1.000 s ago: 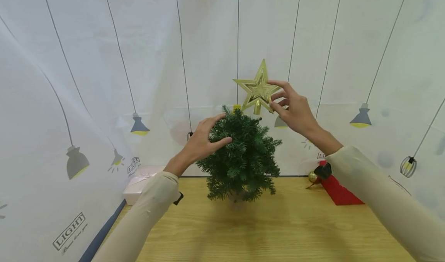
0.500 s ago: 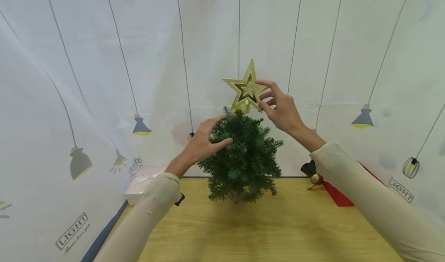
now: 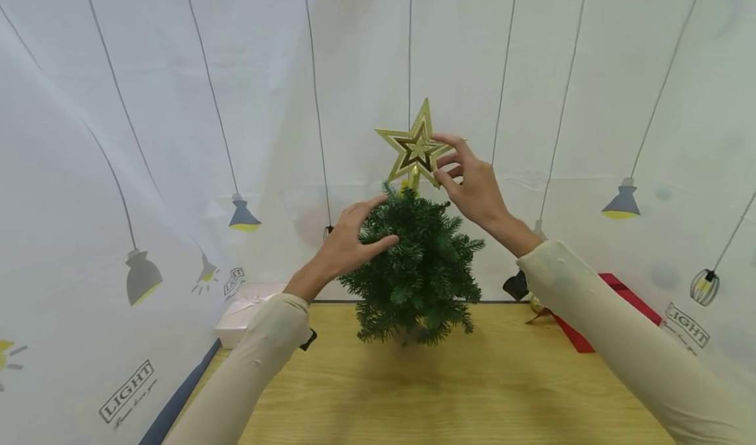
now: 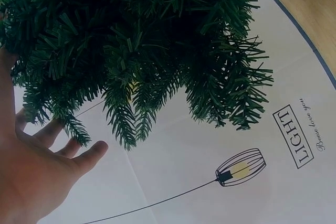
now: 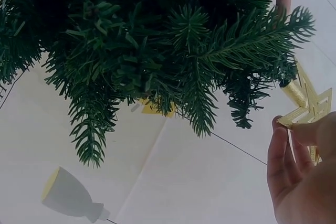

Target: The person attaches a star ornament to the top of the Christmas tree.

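Observation:
A small green artificial Christmas tree stands upright on the table. My right hand pinches a gold star tree topper by its right-hand points, just above the tree's tip. In the right wrist view, the topper's hollow socket is at the tip of a top branch; whether the branch is inside it I cannot tell. My left hand is at the upper left of the tree, thumb and fingers spread beside the branches. The left wrist view shows the left hand's fingers partly hidden behind needles.
A pale pink gift box with a ribbon lies at the back left. Behind my right sleeve are a red item, a black item and a gold bauble. A cloth printed with lamps hangs behind the wooden table.
My right hand has carried the star topper leftward, from the tree's right side to above its tip. The left hand has stayed by the branches.

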A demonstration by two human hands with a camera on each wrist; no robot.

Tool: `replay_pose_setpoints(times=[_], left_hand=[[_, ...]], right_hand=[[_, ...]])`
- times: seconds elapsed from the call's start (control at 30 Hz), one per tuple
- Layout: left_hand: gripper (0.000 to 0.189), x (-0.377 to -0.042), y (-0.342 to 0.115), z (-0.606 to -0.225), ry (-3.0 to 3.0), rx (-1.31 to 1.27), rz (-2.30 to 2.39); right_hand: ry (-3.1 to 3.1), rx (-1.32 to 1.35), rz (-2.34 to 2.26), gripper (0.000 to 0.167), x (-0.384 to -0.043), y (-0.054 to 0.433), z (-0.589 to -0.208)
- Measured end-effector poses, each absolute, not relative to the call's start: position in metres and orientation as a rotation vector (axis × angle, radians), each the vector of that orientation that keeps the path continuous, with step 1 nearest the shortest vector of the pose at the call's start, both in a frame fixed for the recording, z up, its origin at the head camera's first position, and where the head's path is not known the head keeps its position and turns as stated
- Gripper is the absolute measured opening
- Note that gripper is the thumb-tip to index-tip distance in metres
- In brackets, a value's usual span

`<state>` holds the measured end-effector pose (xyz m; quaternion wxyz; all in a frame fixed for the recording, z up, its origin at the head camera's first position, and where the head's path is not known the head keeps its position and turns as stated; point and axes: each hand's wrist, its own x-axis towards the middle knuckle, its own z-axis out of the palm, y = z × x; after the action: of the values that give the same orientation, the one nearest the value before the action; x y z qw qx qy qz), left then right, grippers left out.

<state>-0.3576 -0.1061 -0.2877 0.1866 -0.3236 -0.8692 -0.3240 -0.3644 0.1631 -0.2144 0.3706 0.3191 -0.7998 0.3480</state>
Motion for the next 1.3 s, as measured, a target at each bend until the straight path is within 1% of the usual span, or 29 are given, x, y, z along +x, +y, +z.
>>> replay_pose_setpoints(times=[0.47,1.3], left_hand=[[0.08,-0.36,-0.107,-0.288,-2.438,-0.917,-0.917],[0.073,-0.363,-0.112,-0.293,-2.388,-0.988,-0.902]], right_hand=[[-2.044,0.807,0.817,0.056,-0.367,0.159,-0.214],[-2.073,0.767,0.766,0.058,-0.37,0.158,-0.235]])
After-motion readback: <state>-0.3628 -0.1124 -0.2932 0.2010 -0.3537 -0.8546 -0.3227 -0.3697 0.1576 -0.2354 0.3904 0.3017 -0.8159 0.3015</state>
